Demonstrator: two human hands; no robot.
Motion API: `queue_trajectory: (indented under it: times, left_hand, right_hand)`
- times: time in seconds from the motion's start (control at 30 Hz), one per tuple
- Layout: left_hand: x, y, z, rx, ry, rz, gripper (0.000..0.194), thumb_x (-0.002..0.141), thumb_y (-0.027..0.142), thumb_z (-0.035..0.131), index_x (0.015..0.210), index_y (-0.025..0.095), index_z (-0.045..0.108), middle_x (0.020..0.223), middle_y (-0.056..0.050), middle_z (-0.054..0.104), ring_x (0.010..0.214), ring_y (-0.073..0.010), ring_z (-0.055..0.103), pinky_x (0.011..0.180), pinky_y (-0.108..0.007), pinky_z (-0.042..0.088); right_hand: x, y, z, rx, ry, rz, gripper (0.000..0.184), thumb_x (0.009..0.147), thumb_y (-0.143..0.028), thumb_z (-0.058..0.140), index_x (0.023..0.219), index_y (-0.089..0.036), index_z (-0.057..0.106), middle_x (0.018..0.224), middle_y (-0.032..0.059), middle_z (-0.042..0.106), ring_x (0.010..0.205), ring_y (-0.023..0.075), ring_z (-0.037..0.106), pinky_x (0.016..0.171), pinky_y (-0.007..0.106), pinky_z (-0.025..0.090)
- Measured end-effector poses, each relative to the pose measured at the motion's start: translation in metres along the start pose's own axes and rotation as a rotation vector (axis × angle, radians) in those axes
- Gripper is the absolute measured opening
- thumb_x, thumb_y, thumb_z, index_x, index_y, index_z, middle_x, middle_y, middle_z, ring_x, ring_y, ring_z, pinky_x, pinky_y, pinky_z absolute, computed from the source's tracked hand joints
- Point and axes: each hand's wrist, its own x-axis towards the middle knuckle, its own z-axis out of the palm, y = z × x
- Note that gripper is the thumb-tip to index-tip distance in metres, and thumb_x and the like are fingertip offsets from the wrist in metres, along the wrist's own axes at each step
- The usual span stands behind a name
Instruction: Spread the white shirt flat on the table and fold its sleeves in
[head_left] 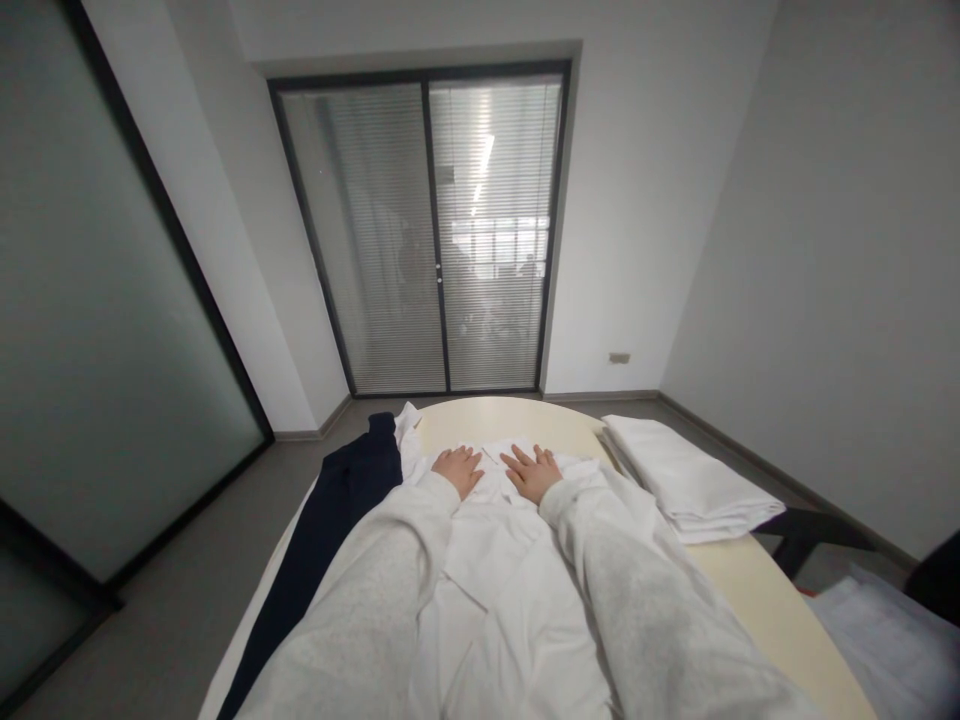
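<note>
The worktop (757,590) is long, with a rounded far end and a smooth, pale cream surface. A white garment (495,580) of thin woven cloth lies spread along its middle, creased, with a flat square patch like a pocket near the centre. A navy cloth (337,510), matte and soft, runs in a long strip along the garment's left edge, touching it. A folded white stack (690,480), rectangular and layered, sits on the worktop just right of the garment. Both forearms wear light grey fleecy sleeves. The left hand (457,468) rests palm down on the garment's far end, fingers spread, grip released. The right hand (534,472) lies flat beside it, also unclenched, holding nothing.
</note>
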Motion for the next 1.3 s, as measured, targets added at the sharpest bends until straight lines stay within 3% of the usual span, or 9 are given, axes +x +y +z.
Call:
queue_trajectory:
  times: [0.13, 0.23, 0.43, 0.57, 0.67, 0.8, 1.0, 1.1, 1.3]
  left_hand:
    - [-0.005, 0.007, -0.012, -0.044, 0.056, 0.138, 0.040, 0.090, 0.035, 0.025, 0.126, 0.027, 0.042, 0.136, 0.000, 0.038, 0.129, -0.0147, 0.023, 0.107, -0.037, 0.012]
    - [-0.005, 0.005, -0.008, -0.102, -0.010, 0.187, 0.043, 0.090, 0.040, 0.024, 0.129, 0.026, 0.038, 0.134, 0.000, 0.041, 0.126, -0.0133, 0.030, 0.105, -0.034, 0.019]
    - [0.004, -0.005, 0.012, -0.075, -0.066, 0.009, 0.050, 0.089, 0.048, 0.018, 0.128, 0.025, 0.039, 0.137, -0.001, 0.036, 0.128, -0.0161, 0.027, 0.105, -0.040, 0.017]
    - [0.002, -0.005, 0.004, -0.018, 0.033, -0.044, 0.048, 0.089, 0.048, 0.021, 0.124, 0.024, 0.045, 0.136, -0.002, 0.038, 0.128, -0.0179, 0.025, 0.106, -0.041, 0.011]
    - [-0.002, -0.002, -0.005, -0.029, 0.117, -0.067, 0.048, 0.091, 0.043, 0.019, 0.110, 0.019, 0.056, 0.122, -0.007, 0.052, 0.119, -0.0199, 0.038, 0.101, -0.038, 0.023]
    - [-0.002, -0.003, -0.003, -0.069, 0.034, -0.129, 0.054, 0.090, 0.046, 0.016, 0.097, 0.018, 0.062, 0.103, -0.010, 0.061, 0.103, -0.0222, 0.051, 0.093, -0.040, 0.031]
    - [0.005, -0.016, 0.020, -0.135, -0.083, -0.267, 0.050, 0.090, 0.046, 0.013, 0.128, 0.028, 0.038, 0.139, 0.000, 0.033, 0.127, -0.0213, 0.026, 0.104, -0.050, 0.011]
    - [0.006, -0.021, 0.024, -0.111, -0.139, -0.246, 0.054, 0.088, 0.050, 0.011, 0.133, 0.028, 0.031, 0.143, 0.000, 0.023, 0.131, -0.0225, 0.015, 0.103, -0.053, 0.006]
    - [0.005, -0.025, 0.027, -0.059, -0.203, -0.292, 0.064, 0.081, 0.064, 0.012, 0.136, 0.033, 0.023, 0.146, 0.001, 0.012, 0.133, -0.0255, 0.002, 0.101, -0.057, 0.000]
  right_hand:
    - [0.006, -0.004, -0.003, -0.003, -0.028, 0.116, 0.051, 0.085, -0.055, 0.019, 0.134, -0.041, 0.024, 0.144, -0.0066, 0.017, 0.130, 0.0358, 0.005, 0.098, 0.057, 0.003]
    - [0.006, -0.005, -0.007, -0.042, 0.139, 0.100, 0.054, 0.085, -0.048, 0.029, 0.135, -0.028, 0.029, 0.144, 0.0027, 0.018, 0.130, 0.0331, 0.004, 0.100, 0.052, 0.006]
    - [0.003, -0.002, -0.007, -0.002, 0.168, -0.065, 0.046, 0.089, -0.036, 0.022, 0.110, -0.014, 0.057, 0.115, 0.0117, 0.055, 0.110, 0.0215, 0.043, 0.098, 0.034, 0.024]
    - [0.005, 0.004, 0.004, -0.003, 0.073, 0.062, 0.057, 0.085, -0.053, 0.023, 0.130, -0.021, 0.039, 0.138, 0.0051, 0.033, 0.127, 0.0267, 0.023, 0.101, 0.043, 0.016]
    - [0.007, 0.007, 0.010, -0.015, -0.007, 0.149, 0.068, 0.081, -0.065, 0.018, 0.137, -0.027, 0.024, 0.145, 0.0003, 0.017, 0.131, 0.0306, 0.007, 0.101, 0.053, 0.003]
    - [0.007, 0.006, 0.006, -0.013, 0.013, 0.166, 0.067, 0.080, -0.066, 0.019, 0.136, -0.030, 0.025, 0.144, 0.0014, 0.017, 0.130, 0.0335, 0.006, 0.097, 0.060, -0.002]
    - [0.003, 0.006, -0.002, 0.056, 0.136, -0.074, 0.051, 0.087, -0.049, 0.023, 0.119, -0.019, 0.050, 0.131, 0.0086, 0.043, 0.125, 0.0215, 0.028, 0.104, 0.043, 0.010]
    - [0.005, 0.008, 0.005, 0.078, 0.031, -0.068, 0.059, 0.084, -0.058, 0.025, 0.129, -0.024, 0.040, 0.138, 0.0051, 0.033, 0.128, 0.0232, 0.023, 0.102, 0.045, 0.015]
    - [0.007, 0.008, 0.016, 0.003, -0.047, 0.017, 0.066, 0.079, -0.068, 0.015, 0.137, -0.035, 0.017, 0.145, -0.0053, 0.012, 0.132, 0.0290, 0.003, 0.099, 0.059, -0.001]
